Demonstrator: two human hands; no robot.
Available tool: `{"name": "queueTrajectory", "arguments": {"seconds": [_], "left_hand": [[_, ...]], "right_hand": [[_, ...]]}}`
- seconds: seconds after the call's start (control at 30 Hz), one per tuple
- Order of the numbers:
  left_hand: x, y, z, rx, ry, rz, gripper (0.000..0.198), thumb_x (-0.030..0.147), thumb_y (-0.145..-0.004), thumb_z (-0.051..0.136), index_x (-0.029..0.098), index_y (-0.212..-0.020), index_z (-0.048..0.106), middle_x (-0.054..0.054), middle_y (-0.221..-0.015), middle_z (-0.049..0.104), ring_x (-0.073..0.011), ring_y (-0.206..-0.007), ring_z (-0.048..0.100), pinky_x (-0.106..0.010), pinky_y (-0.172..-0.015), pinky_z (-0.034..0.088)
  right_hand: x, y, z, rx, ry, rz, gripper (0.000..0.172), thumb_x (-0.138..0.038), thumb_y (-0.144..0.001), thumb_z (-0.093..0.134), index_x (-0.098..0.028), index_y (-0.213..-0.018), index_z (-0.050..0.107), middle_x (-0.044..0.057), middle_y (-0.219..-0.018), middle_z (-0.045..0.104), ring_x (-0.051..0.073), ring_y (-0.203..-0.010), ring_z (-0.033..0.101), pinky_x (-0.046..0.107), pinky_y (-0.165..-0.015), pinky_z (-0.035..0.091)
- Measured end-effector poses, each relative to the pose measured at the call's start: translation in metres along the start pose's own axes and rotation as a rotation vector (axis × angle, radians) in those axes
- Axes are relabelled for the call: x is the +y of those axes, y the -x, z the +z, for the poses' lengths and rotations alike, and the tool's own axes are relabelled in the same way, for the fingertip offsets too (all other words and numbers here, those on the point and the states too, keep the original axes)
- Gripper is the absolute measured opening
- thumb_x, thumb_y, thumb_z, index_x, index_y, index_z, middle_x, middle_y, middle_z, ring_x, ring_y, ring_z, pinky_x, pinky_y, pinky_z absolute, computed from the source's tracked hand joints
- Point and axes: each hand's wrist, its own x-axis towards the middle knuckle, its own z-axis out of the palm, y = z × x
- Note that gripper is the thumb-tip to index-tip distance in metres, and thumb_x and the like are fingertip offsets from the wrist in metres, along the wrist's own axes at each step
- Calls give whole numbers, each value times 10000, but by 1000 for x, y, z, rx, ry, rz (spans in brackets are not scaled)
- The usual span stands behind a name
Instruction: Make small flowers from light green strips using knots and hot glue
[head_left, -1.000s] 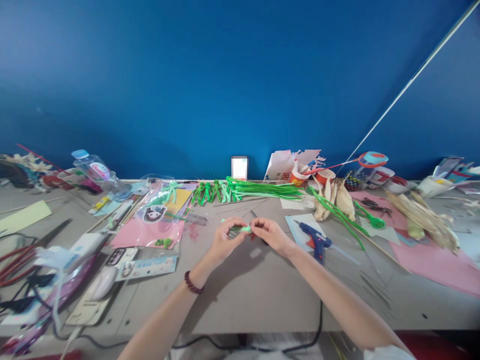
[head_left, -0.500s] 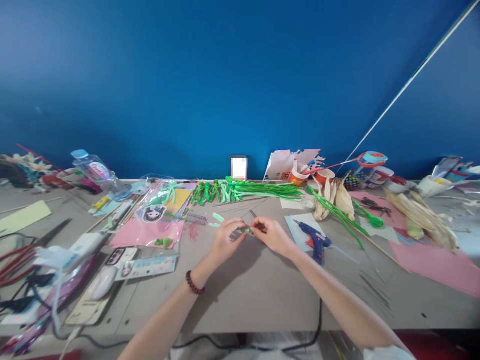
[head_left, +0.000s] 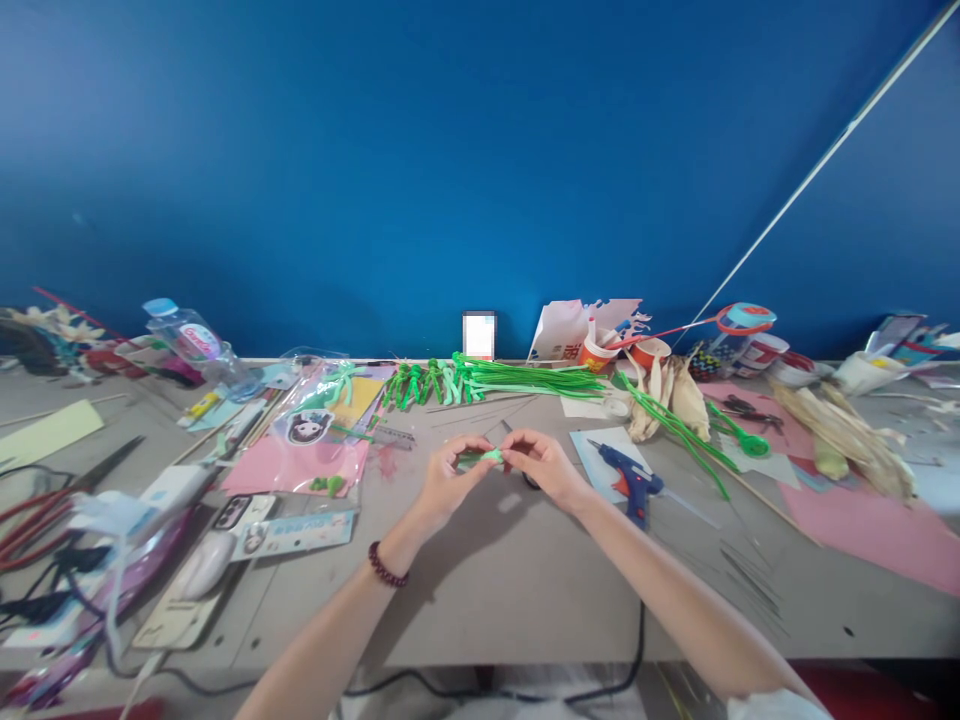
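Note:
A short light green pipe cleaner [head_left: 492,455] is pinched between both hands above the middle of the table. My left hand [head_left: 454,478] is closed on it, thumb against the fingers, and part of the pale green length shows inside the curled fingers. My right hand [head_left: 546,468] pinches the other end with thumb and forefinger. Beneath the right hand lies a dark tool, mostly hidden, with only a tip and a small loop showing. Behind the hands rests a bundle of green pipe cleaner stems [head_left: 536,378], with twisted green tufts [head_left: 431,380] at its left end.
A blue glue gun [head_left: 634,480] lies right of my hands on pale paper. To the left are a plastic bag [head_left: 300,455] over coloured paper, a white mouse [head_left: 206,565] and red-handled scissors [head_left: 45,515]. Paper cups [head_left: 598,355] and dried husks [head_left: 855,445] stand or lie at right.
Two light green pieces seen on the table behind my left hand no longer show there. More pale green now shows in my left hand's fingers, which have shifted slightly.

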Motion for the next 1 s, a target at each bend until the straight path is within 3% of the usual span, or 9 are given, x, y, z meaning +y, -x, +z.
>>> {"name": "queueTrajectory", "arguments": {"seconds": [0.23, 0.4, 0.63, 0.83, 1.0], "left_hand": [[-1, 0, 1, -39, -135, 137, 142, 275, -729, 694, 166, -819, 697, -81, -870, 690, -191, -866, 622, -309, -818, 470], [-5, 1, 2, -77, -96, 126, 132, 267, -723, 707, 174, -816, 712, -91, -899, 690, -196, -895, 622, -315, -837, 464], [-1, 1, 3, -11, 192, -86, 198, 293, -660, 761, 164, -796, 699, -66, -860, 685, -171, -805, 617, -280, -725, 491], [0, 0, 3, -11, 239, -166, 238, 292, -616, 789, 151, -786, 700, -62, -832, 696, -163, -773, 625, -263, -697, 493], [-1, -2, 6, 8, 300, -231, 305, 284, -584, 807, 149, -832, 690, -51, -802, 706, -151, -703, 637, -275, -696, 508]], "right_hand": [[0, 0, -2, -40, -250, 193, 282, -297, -614, 802, -185, -776, 601, -28, -767, 582, 88, -636, 565, 238, -632, 469], [2, 0, -5, -127, -368, 284, 261, -273, -613, 812, -177, -752, 613, -29, -752, 561, 86, -666, 558, 224, -634, 476], [0, 1, -1, -127, -385, 202, 251, -317, -643, 796, -181, -786, 641, -17, -770, 584, 96, -700, 567, 239, -669, 484], [0, 2, 4, -68, -329, 169, 258, -310, -618, 806, -184, -750, 625, -28, -742, 582, 92, -662, 562, 245, -644, 485], [2, 0, 4, -6, -162, 59, 226, -353, -653, 767, -192, -768, 657, -4, -739, 617, 111, -626, 568, 265, -604, 486]]}}
